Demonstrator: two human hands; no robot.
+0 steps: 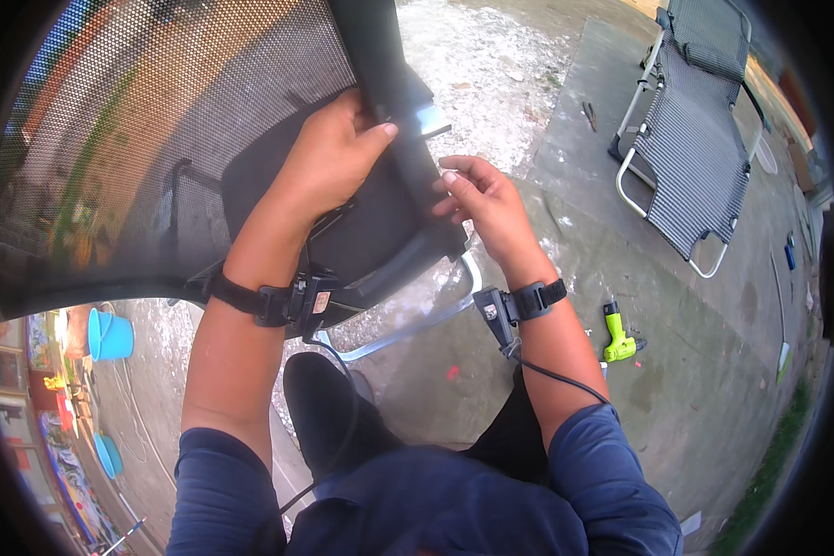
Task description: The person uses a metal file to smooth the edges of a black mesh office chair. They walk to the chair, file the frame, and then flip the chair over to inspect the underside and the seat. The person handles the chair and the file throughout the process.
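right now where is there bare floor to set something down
Bare floor lies between the green drill and long thin stick, and between the dark mesh chair and pliers. Crowded: the chair's frame, with left hand on it and right hand close by, and small bits around the drill.

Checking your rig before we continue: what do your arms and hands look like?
The left hand and right hand are bare. The sleeves are short and dark blue. Each wrist wears a black strap carrying a dark box with a small pale marking, and a thin black cable.

Mesh backrest (204,83) blocking the left, room right of the hands (493,211), lounger (695,139) beyond
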